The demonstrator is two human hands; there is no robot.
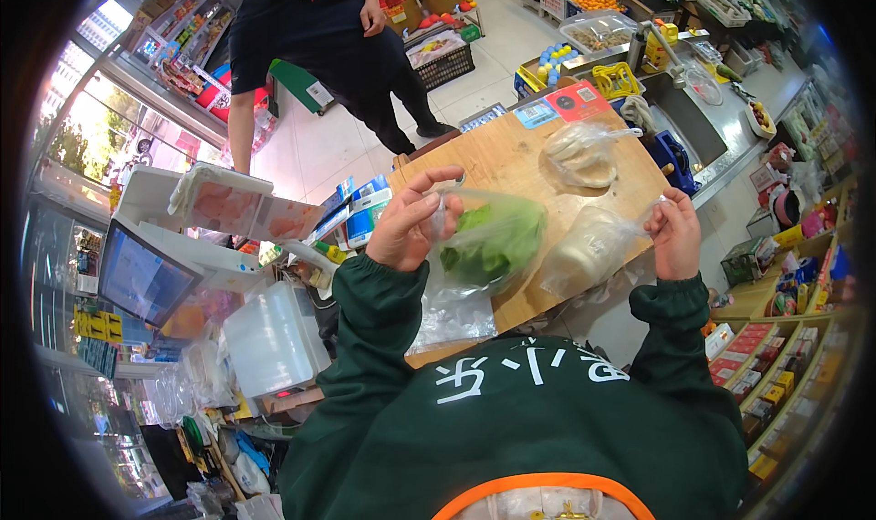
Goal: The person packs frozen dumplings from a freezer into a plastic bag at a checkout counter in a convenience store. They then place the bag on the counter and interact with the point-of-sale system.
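My left hand grips the mouth of a clear plastic bag of green leafy vegetables, its fingers curled at the bag's edge. My right hand pinches the gathered neck of another clear bag with something pale and white inside; what that is, I cannot tell. Both bags are over the wooden tabletop. Farther back on the wood lies a tied plastic bag with pale contents, apart from both hands. Under the leafy bag's near side is a flat clear plastic sheet or bag.
At the left stands a weighing scale with a screen. Across the table is a person in dark clothes. A metal sink adjoins the far right. Stocked shelves line the right side; red and blue cards lie at the table's far edge.
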